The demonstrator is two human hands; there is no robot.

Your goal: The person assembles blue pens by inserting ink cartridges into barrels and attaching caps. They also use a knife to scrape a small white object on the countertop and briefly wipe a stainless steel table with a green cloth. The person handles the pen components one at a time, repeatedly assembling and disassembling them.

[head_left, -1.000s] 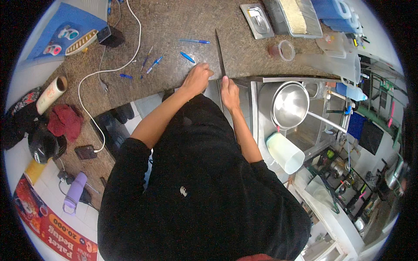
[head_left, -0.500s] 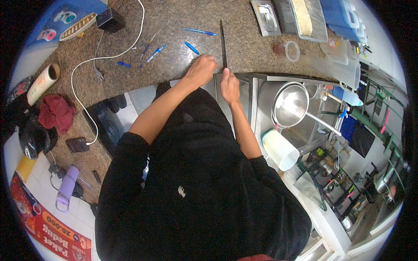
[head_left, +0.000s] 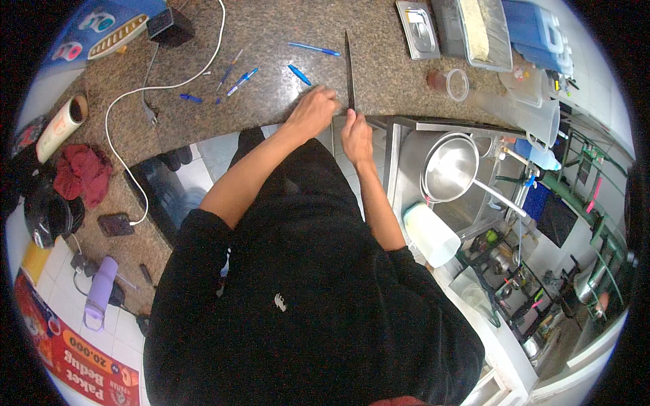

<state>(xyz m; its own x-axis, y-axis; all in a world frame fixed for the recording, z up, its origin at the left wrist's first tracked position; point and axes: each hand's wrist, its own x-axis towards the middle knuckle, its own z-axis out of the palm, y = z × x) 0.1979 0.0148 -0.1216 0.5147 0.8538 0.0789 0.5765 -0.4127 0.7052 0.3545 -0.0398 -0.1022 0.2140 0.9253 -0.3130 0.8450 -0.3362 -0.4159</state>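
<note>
My right hand is closed round the handle of a long knife at the counter's front edge. The narrow dark blade points away from me over the granite counter. Just left of the knife, my left hand has its fingers curled at the edge; whatever they may hold is hidden. Beyond that hand lie a short blue pen piece and a longer blue pen. Farther left are a clear-and-blue pen, a thin dark pen and a blue pen cap.
A white cable winds across the counter to a phone at the left, near a red cloth. On the right are a steel lid, a clear cup and a sink area with a steel bowl.
The view has shifted slightly. Both hands and the knife keep nearly the same places over the counter edge, and the pens lie as before.
</note>
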